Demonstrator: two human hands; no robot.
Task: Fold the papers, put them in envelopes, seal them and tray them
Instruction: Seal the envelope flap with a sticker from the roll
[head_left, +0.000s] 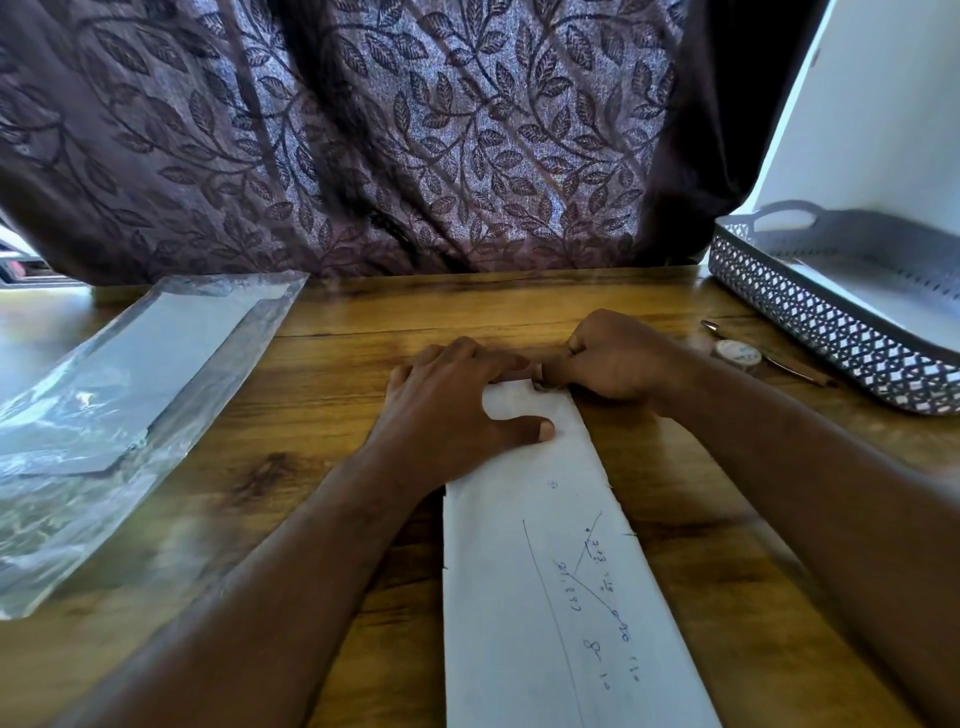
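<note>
A long, narrow folded paper (545, 597) lies on the wooden table (337, 332), running from the near edge of the view away toward the middle of the table. Its upper face carries pen lines and handwritten figures. Both hands meet at its far end.

The left hand (452, 410) lies flat on that far end with the fingers spread and fairly straight, pressing down. The thumb stretches across the white surface. It clasps nothing.

The right hand (613, 358) is curled into a loose fist at the paper's far right corner, thumb tip against the edge and just beside the left fingertips. I cannot tell whether it pinches the corner or only presses on it.

At the left, well apart from the paper, a clear plastic packet (130, 374) lies slanted on the table with flat grey-white envelopes showing through it. At the right stands a grey lattice-walled tray (810, 312) with a handle cut-out at its far end. A large white panel (883, 130) rises above it.

Between the tray and the right wrist lie 1 pen (795, 366) and 1 small round roll (737, 353), touching or nearly so. A dark leaf-patterned curtain (415, 130) hangs behind the table.
</note>
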